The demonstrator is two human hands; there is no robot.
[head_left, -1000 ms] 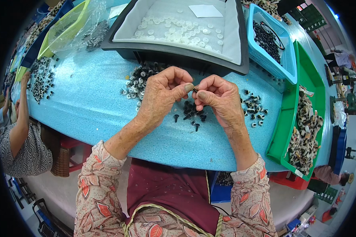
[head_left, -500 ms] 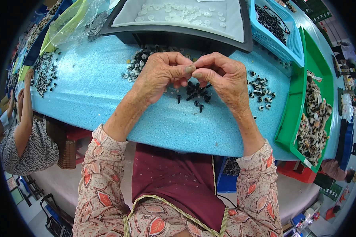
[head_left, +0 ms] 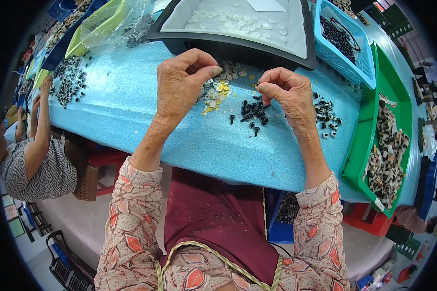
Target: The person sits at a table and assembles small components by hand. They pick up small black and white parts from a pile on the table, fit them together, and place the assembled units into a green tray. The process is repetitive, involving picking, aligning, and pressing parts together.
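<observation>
My left hand [head_left: 179, 89] is raised with thumb and index finger pinched, over a pile of white washers [head_left: 236, 72]. Anything between those fingertips is too small to make out. Small yellow discs [head_left: 222, 89] lie at the near side of the white ones. To the right, my right hand [head_left: 289, 94] is also closed in a pinch, a bit of yellow showing at its fingertips; what it grips is unclear. Just beside and below its fingers is a heap of black stemmed pegs [head_left: 252, 112]. Black-and-white pieces [head_left: 327, 116] lie right of that hand.
A black tray [head_left: 238, 52] with a pale lining holds loose white washers. Beside it stand a blue basket [head_left: 344, 63] of black parts and a green tray [head_left: 357, 160] of spotted plush pieces [head_left: 386, 150]. At left are another dark heap [head_left: 69, 80] and a co-worker's arm [head_left: 41, 128].
My hands were together at the fingertips and have moved apart, left hand to the left, right hand to the right. The yellow discs between them are now uncovered. The whole view has shifted slightly.
</observation>
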